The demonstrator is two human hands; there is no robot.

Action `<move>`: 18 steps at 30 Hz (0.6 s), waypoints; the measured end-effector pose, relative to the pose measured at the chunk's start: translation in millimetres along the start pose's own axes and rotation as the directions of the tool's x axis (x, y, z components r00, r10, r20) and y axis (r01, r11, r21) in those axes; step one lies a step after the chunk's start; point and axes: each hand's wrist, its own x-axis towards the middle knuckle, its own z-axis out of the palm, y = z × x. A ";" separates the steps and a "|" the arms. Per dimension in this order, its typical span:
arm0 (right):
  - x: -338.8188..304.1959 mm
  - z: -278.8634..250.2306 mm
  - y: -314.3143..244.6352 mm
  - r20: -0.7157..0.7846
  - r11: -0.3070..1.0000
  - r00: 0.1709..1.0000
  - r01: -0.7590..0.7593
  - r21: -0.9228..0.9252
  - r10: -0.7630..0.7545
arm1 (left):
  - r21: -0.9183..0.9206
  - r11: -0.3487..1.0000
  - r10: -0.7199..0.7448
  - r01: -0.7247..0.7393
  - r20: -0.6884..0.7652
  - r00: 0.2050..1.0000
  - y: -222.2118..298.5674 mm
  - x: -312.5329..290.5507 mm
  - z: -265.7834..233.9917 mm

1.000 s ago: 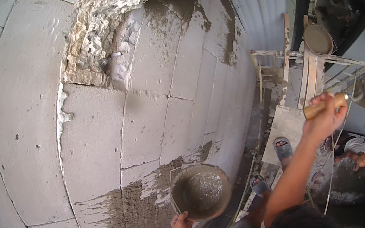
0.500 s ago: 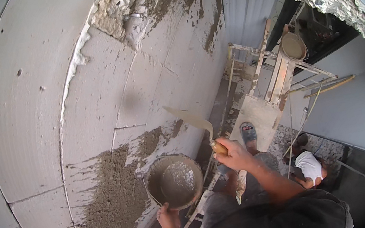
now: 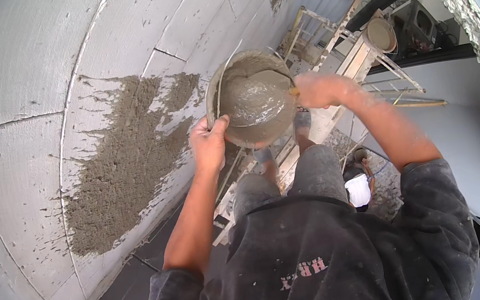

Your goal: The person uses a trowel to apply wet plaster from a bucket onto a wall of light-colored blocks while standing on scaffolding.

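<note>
My left hand (image 3: 209, 144) grips the near-left rim of a bucket (image 3: 231, 73), thumb over the edge. Wet grey mortar (image 3: 257, 99) fills much of the bucket, shiny on top. At the bucket's right side my right hand (image 3: 319, 89), slightly blurred, is closed around the wooden handle of a trowel (image 3: 294, 92). The trowel's blade reaches into the bucket and is mostly hidden in the mortar. To the left, a rough patch of mortar (image 3: 122, 171) covers part of the pale block wall (image 3: 11, 87).
I stand on a raised plank platform (image 3: 320, 126). Beyond it, another bucket (image 3: 380, 35) rests on a wooden trestle (image 3: 360, 67). Lower down at the right, a person in white (image 3: 359, 190) is on the floor below. A broken, jagged wall edge (image 3: 452, 3) borders the right.
The trowel has gone from beside the wall into the bucket. My left hand has brought the bucket up and to the right, away from the wall. My view has shifted.
</note>
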 end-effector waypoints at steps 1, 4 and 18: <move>4.1 -1.8 13.4 -0.003 1.000 1.000 0.000 0.001 0.000 | -0.013 1.000 0.024 -0.023 0.033 0.999 7.7 1.8 7.2; 12.3 19.2 55.9 0.279 0.837 0.960 -0.126 0.532 -0.033 | -0.014 0.999 0.036 -0.035 0.101 0.994 24.9 9.4 21.8; -67.9 117.6 35.2 -0.139 -0.310 0.974 0.079 0.947 -0.177 | -0.193 0.966 -0.159 0.172 0.077 0.984 -5.6 46.6 79.1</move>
